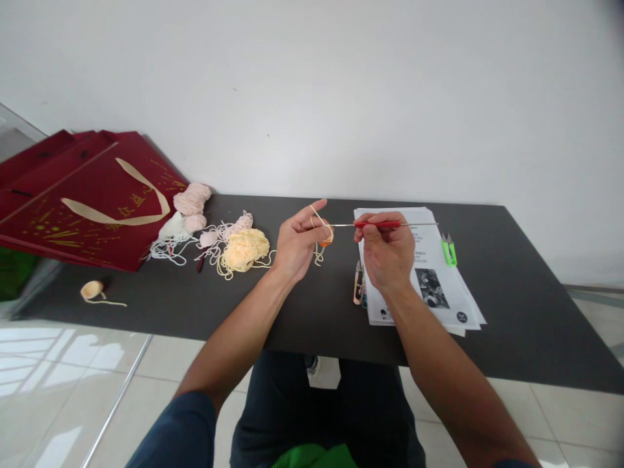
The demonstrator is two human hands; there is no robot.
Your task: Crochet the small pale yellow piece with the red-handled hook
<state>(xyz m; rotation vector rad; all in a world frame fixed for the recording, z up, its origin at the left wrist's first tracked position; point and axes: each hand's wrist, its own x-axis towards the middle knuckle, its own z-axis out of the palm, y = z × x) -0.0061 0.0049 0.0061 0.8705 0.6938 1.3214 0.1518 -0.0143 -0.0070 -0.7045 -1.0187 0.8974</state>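
One pair of dark trousers [263,409], nearest, with a fold of green cloth [316,457] at the lap. One dark tabletop [526,312] beyond it. One small cream-and-peach piece [91,290] with a loose tail, at the near left. One stack of printed sheets [461,296], right of centre, edges uneven. One pair of pink-handled thread snips [357,294], at the left edge of the sheets.

Two bare hands, raised over the table. Right hand [387,250]: fingers and thumb pinching the red handle of a crochet hook [377,224], its shaft level and pointing left. Left hand [301,244]: thumb pressed toward the fingers, pinching a pale yellow strand [320,216] looped at the index finger; the hook's tip reaches the pinch, where its exact hold on the yarn is hidden. One orange item just below, too small to identify.

Handling, as judged: strand kept taut over the raised index finger, pinch close to the hook's tip, hook turned by small wrist rolls, loop loose enough to slide.

One pair of green-handled thread snips [449,252], at the right of the sheets. One skein of pale yellow yarn [246,250], left of the left hand. Several pink and white yarn bundles [192,199], farther left. Several dark red gift bags [104,188], far left. One white wall [414,97], farthest.
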